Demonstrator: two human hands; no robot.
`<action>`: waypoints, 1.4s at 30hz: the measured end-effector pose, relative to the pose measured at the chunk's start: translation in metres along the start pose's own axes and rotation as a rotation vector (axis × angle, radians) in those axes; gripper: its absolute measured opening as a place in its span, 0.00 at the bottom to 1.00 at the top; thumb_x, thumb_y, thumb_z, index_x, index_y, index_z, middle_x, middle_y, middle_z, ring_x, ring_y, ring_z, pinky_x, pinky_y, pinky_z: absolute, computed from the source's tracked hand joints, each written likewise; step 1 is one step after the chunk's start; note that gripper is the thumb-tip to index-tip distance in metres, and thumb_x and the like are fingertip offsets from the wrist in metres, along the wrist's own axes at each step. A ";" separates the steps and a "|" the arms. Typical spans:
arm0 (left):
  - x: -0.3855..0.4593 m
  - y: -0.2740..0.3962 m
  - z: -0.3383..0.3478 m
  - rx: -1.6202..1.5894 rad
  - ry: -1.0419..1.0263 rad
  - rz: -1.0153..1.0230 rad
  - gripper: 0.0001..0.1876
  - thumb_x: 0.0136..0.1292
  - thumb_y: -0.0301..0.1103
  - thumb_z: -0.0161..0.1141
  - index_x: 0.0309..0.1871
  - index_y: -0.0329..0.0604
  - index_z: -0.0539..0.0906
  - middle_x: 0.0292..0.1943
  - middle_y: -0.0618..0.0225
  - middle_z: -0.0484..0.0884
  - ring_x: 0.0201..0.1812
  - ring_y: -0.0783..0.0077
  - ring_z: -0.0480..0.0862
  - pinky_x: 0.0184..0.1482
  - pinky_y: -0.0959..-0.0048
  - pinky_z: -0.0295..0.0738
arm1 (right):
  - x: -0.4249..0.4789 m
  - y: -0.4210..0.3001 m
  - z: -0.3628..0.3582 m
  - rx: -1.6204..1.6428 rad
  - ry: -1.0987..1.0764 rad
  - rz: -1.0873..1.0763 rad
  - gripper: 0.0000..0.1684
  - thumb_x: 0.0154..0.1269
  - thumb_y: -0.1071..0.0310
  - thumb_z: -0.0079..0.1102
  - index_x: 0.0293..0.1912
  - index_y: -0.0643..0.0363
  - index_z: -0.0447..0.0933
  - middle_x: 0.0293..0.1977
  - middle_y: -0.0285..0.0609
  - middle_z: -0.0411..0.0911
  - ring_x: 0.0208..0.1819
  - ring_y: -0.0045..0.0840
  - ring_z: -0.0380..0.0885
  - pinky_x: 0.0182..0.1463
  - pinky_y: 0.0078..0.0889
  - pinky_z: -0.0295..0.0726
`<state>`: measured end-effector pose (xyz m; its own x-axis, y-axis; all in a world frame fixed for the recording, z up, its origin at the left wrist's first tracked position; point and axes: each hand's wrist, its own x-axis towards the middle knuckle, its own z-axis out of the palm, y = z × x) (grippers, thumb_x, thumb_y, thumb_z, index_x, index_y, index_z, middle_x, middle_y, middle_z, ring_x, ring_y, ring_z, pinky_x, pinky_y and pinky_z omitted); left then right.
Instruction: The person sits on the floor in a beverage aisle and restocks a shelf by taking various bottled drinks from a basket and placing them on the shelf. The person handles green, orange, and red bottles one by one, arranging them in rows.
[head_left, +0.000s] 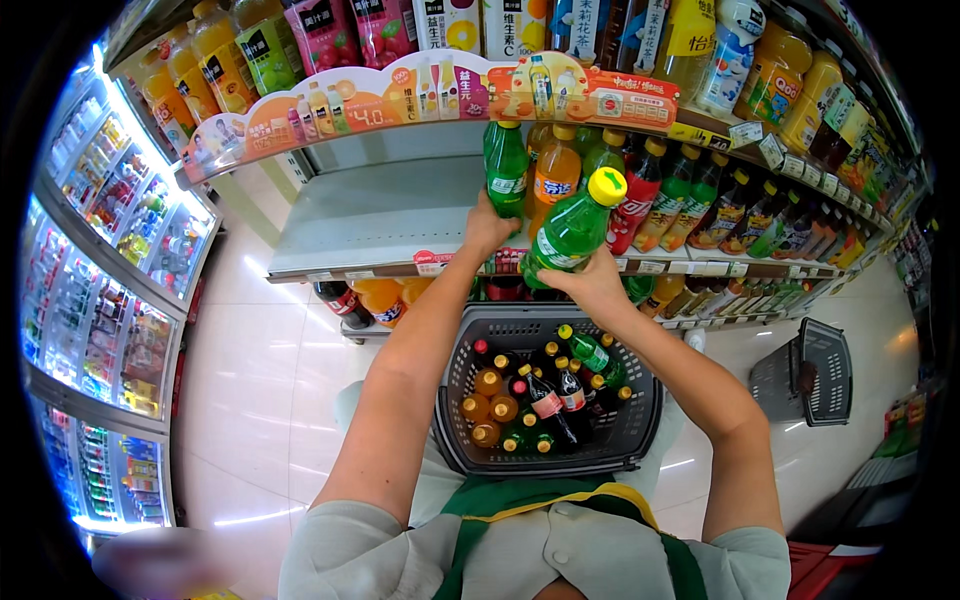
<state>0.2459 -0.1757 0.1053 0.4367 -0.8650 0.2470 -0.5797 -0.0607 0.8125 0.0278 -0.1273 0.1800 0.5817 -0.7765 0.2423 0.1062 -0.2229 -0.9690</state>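
Observation:
My left hand (490, 229) is closed around the lower part of a green soda bottle (507, 161) with a dark cap, upright at the left end of the bottle row on the shelf. In my right hand (589, 283) is a green plastic bottle with a yellow cap (574, 225), tilted in front of the shelf edge. Behind it, an orange soda bottle (556, 169) and a red-labelled cola bottle (636, 191) stand on the shelf. Below my hands, a grey plastic basket (645, 431) holds several bottles of orange, dark and green drinks.
Bare grey shelf surface (375, 217) shows left of the bottles. Juice bottles (217, 60) fill the shelf above, behind a curved promotional strip (360, 105). More bottles (379, 300) stand below. Another grey basket (776, 375) is on the floor at right; glass-door coolers (97, 300) line the left.

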 end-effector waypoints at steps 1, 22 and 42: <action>0.003 -0.002 0.001 0.006 0.014 0.020 0.46 0.42 0.37 0.69 0.65 0.33 0.57 0.46 0.42 0.79 0.48 0.44 0.79 0.50 0.60 0.75 | 0.007 0.001 0.003 -0.005 -0.003 -0.013 0.34 0.46 0.72 0.69 0.53 0.62 0.65 0.46 0.38 0.74 0.48 0.22 0.74 0.53 0.28 0.73; -0.018 -0.025 -0.059 -0.229 -0.186 0.138 0.30 0.48 0.21 0.56 0.60 0.31 0.69 0.52 0.50 0.79 0.55 0.59 0.78 0.58 0.69 0.70 | 0.083 0.048 0.060 -0.360 0.237 -0.173 0.42 0.40 0.67 0.67 0.58 0.60 0.62 0.45 0.52 0.75 0.47 0.42 0.77 0.50 0.38 0.75; -0.007 -0.012 -0.022 -0.057 -0.206 0.055 0.45 0.53 0.36 0.62 0.70 0.37 0.48 0.52 0.38 0.75 0.55 0.42 0.74 0.55 0.61 0.71 | 0.116 0.075 0.068 -0.330 0.287 0.182 0.45 0.42 0.65 0.64 0.59 0.67 0.56 0.47 0.62 0.75 0.51 0.49 0.74 0.54 0.40 0.72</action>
<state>0.2649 -0.1581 0.1051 0.2520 -0.9502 0.1833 -0.5564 0.0127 0.8308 0.1576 -0.1940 0.1317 0.3161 -0.9413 0.1185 -0.2655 -0.2077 -0.9415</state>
